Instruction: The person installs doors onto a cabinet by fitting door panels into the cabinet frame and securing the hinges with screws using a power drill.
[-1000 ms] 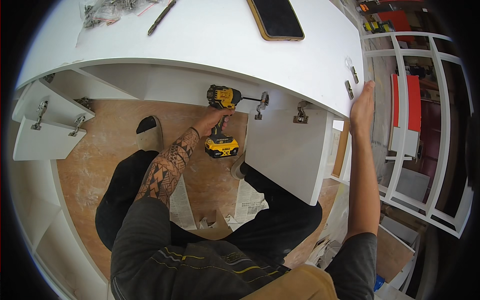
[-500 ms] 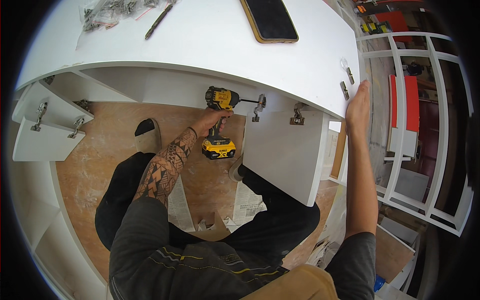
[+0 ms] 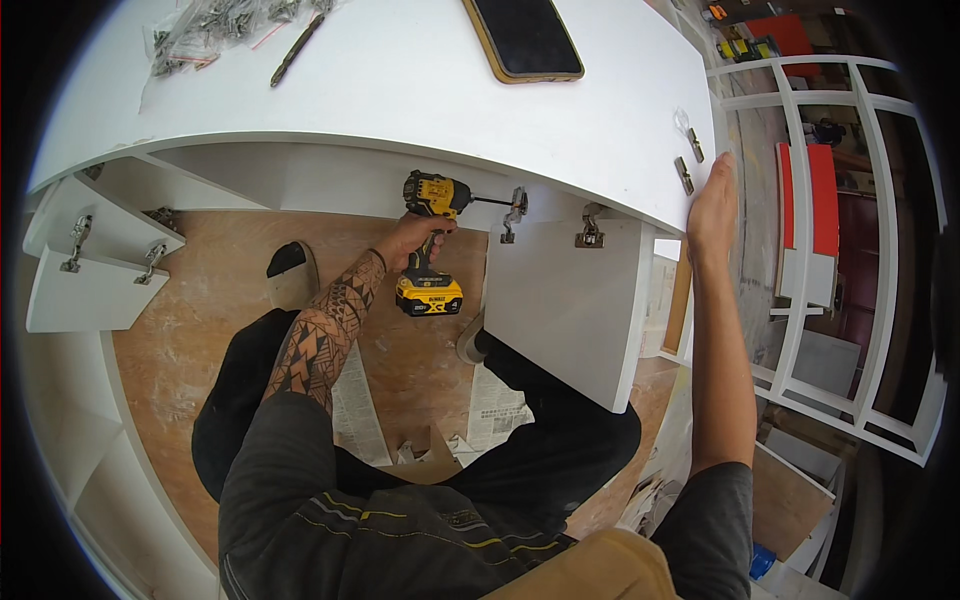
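Note:
In my left hand [image 3: 408, 240] is a yellow-and-black cordless impact driver [image 3: 432, 193], my fingers wrapped round its grip. Its long bit points right and reaches a metal cabinet hinge [image 3: 516, 206] at the inner wall under the white top. A second hinge [image 3: 590, 228] sits farther right on the same white door panel [image 3: 565, 300], which stands out toward my leg. My right hand [image 3: 710, 215] lies flat against the right end of the white cabinet [image 3: 600, 150], fingers stretched out, holding nothing. Whether the bit sits in a screw is too small to tell.
On the white top lie a phone [image 3: 530, 40], a drill bit [image 3: 298, 52], bags of hardware [image 3: 205, 40] and loose hinge parts [image 3: 684, 175]. Another door with hinges [image 3: 95, 285] stands at left. A white frame [image 3: 790, 240] is at right. My legs straddle newspaper [image 3: 495, 410] on the floor.
The whole view has shifted slightly. The driver's bit stays at the same hinge, and my right hand keeps its place on the cabinet end.

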Demonstrator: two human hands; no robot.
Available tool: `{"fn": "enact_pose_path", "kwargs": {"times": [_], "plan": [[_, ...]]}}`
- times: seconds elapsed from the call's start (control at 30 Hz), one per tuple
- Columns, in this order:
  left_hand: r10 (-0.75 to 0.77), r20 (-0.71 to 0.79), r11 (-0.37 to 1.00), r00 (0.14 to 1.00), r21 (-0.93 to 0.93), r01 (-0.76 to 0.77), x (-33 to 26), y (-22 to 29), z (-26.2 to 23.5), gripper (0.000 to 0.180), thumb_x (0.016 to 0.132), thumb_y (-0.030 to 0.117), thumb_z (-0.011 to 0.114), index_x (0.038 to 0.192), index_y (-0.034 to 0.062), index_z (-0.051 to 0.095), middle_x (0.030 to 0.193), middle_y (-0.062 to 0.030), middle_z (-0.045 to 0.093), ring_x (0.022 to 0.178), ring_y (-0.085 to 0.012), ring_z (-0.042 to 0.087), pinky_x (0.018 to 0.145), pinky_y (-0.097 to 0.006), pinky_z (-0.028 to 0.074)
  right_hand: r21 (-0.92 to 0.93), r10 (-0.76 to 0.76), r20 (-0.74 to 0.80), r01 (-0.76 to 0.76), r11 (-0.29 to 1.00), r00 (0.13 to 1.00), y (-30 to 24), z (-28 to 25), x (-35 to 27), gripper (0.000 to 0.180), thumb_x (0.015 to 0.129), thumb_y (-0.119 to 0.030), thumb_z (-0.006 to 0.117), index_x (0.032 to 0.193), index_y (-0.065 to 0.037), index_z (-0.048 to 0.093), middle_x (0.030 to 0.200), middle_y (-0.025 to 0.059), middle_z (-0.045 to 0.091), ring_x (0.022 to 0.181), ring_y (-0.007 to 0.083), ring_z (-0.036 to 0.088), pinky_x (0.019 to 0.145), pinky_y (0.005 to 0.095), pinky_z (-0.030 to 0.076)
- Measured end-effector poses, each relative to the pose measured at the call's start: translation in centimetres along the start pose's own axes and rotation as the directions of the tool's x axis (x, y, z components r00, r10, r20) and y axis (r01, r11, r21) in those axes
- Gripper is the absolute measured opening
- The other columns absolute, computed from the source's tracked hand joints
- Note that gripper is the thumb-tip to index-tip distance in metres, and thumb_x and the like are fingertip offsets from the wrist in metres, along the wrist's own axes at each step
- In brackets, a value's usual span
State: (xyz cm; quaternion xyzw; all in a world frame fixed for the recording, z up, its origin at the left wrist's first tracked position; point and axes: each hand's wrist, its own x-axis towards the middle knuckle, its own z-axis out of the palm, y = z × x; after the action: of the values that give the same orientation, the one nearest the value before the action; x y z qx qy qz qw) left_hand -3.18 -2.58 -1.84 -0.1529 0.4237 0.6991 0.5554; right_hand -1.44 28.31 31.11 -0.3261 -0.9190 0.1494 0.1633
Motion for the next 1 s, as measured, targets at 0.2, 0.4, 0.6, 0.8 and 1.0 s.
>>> {"fn": "enact_pose_path", "kwargs": {"times": [0.2, 0.4, 0.6, 0.8, 1.0], "plan": [[-0.023, 0.004, 1.000, 1.000, -0.009, 0.023, 0.1, 1.5, -0.3, 0.016, 0.090, 0.021, 0.077, 0.093, 0.0098, 0.065, 0.068, 0.0016, 0.059, 0.050, -0.0105, 0.053, 0.046, -0.028, 0.045, -0.006, 0.005, -0.001, -0.005, 1.000, 1.000, -0.9, -1.2, 0.2, 0.082, 0.109, -0.064, 0.017, 0.145, -0.002, 0.056, 0.140, 0.0254, 0.062, 0.134, 0.0409, 0.055, 0.116, 0.0445, 0.036], [0.105, 0.021, 0.994, 0.994, 0.034, -0.105, -0.2, 0.6, -1.2, 0.014, 0.092, 0.018, 0.074, 0.097, 0.0070, 0.067, 0.066, 0.0005, 0.059, 0.051, -0.0116, 0.056, 0.045, -0.029, 0.046, -0.042, -0.033, -0.002, 0.033, 0.999, 0.999, -0.8, -0.5, -1.0, 0.073, 0.111, -0.056, 0.020, 0.143, -0.001, 0.056, 0.141, 0.0266, 0.061, 0.131, 0.0457, 0.057, 0.112, 0.0480, 0.040], [0.071, 0.018, 0.997, 0.997, 0.021, -0.071, -0.9, 0.5, -1.1, 0.014, 0.092, 0.019, 0.074, 0.097, 0.0075, 0.067, 0.068, 0.0005, 0.061, 0.054, -0.0116, 0.057, 0.048, -0.029, 0.049, -0.083, 0.058, 0.040, -0.054, 0.995, 0.998, -2.1, -2.0, -1.7, 0.075, 0.110, -0.059, 0.018, 0.145, -0.004, 0.053, 0.134, 0.0239, 0.066, 0.127, 0.0447, 0.059, 0.109, 0.0506, 0.042], [0.032, 0.054, 0.998, 0.998, -0.051, -0.029, 0.0, -1.1, -2.4, 0.018, 0.092, 0.025, 0.075, 0.096, 0.0093, 0.066, 0.068, 0.0014, 0.059, 0.052, -0.0123, 0.055, 0.048, -0.029, 0.049, -0.070, 0.061, 0.065, -0.057, 0.996, 0.996, -2.4, -1.8, -1.8, 0.076, 0.109, -0.061, 0.018, 0.146, -0.004, 0.053, 0.138, 0.0252, 0.064, 0.130, 0.0451, 0.057, 0.111, 0.0508, 0.040], [0.064, 0.048, 0.996, 0.997, -0.067, -0.061, -0.1, -0.5, -2.2, 0.018, 0.090, 0.023, 0.078, 0.092, 0.0107, 0.065, 0.068, 0.0010, 0.060, 0.051, -0.0114, 0.056, 0.047, -0.028, 0.048, 0.006, -0.010, 0.054, 0.009, 1.000, 0.998, -1.0, -0.7, -0.4, 0.077, 0.109, -0.061, 0.020, 0.144, -0.002, 0.056, 0.141, 0.0262, 0.061, 0.136, 0.0437, 0.054, 0.116, 0.0459, 0.036]]}}
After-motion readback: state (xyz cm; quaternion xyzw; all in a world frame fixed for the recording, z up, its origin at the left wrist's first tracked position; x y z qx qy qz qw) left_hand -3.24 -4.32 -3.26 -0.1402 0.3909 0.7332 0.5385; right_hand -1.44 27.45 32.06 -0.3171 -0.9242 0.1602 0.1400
